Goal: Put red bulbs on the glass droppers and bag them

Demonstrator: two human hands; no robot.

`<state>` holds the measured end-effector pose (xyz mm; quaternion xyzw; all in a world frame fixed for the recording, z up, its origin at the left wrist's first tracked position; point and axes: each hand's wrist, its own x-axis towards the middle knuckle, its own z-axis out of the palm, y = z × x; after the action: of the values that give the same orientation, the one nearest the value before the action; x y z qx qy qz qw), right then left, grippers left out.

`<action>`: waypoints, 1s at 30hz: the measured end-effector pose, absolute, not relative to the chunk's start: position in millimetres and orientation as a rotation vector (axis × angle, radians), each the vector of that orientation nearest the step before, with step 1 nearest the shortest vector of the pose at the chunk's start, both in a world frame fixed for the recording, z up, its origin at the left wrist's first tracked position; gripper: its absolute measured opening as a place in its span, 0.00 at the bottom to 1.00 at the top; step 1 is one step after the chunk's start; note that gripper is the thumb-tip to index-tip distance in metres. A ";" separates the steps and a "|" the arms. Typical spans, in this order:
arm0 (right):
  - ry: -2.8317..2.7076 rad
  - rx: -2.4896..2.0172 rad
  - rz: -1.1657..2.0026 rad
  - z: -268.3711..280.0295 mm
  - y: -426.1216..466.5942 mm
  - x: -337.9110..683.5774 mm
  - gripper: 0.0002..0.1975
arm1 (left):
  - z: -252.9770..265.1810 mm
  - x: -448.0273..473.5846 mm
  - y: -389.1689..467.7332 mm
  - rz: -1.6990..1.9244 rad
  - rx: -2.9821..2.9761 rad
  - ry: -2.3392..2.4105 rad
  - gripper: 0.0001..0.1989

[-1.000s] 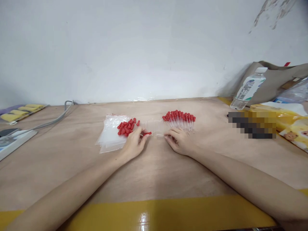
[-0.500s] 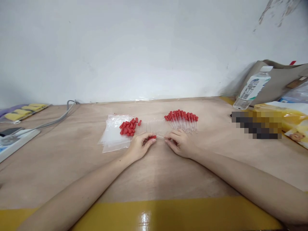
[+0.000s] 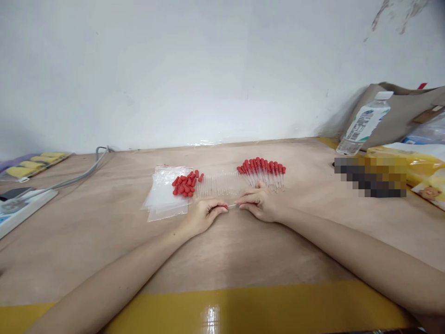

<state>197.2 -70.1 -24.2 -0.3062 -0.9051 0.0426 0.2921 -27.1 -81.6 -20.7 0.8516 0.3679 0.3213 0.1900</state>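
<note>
Between thumb and fingers, my left hand (image 3: 206,214) pinches a red rubber bulb (image 3: 225,207). My right hand (image 3: 257,203) is closed on a thin clear glass dropper tube (image 3: 233,205), which runs level between the hands. The tube's left end meets the bulb; whether it sits inside cannot be made out. A pile of loose red bulbs (image 3: 186,185) lies beyond my left hand, partly on clear plastic bags (image 3: 167,185). Bare glass tubes (image 3: 219,182) lie in a row behind both hands. Droppers with red bulbs fitted (image 3: 266,169) fan out beyond my right hand.
A clear bottle (image 3: 365,123) leans against a grey bag (image 3: 399,109) at the back right, near yellow packaging (image 3: 422,164). On the left are a power strip (image 3: 31,208), a grey cable (image 3: 85,171) and a yellow-and-purple pack (image 3: 33,164). Yellow tape (image 3: 222,304) edges the table.
Both hands have moved slightly nearer me, away from the row of tubes. The tube and the bulb are now lined up end to end between them.
</note>
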 end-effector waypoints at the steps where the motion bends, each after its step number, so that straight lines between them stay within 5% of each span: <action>1: -2.427 -0.812 0.038 -23.0 -71.3 196.8 0.10 | -21.1 -27.0 -81.9 0.892 2.406 1.039 0.08; 6: -2.403 -0.828 -0.328 -20.6 -81.3 189.4 0.14 | -24.4 -26.7 -80.9 0.932 2.427 1.112 0.08; 17: -2.291 -0.944 0.238 -18.3 -76.5 193.1 0.07 | -24.8 -28.9 -77.6 1.011 2.144 1.147 0.13; 30: -2.330 -0.777 0.031 -23.8 -76.7 185.4 0.11 | -24.1 -27.7 -79.6 0.923 2.176 1.122 0.10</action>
<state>185.4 -76.7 -23.8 -0.2979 -0.8935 0.0119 0.3358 -27.7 -79.6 -24.1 0.8033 0.4141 0.3405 0.2595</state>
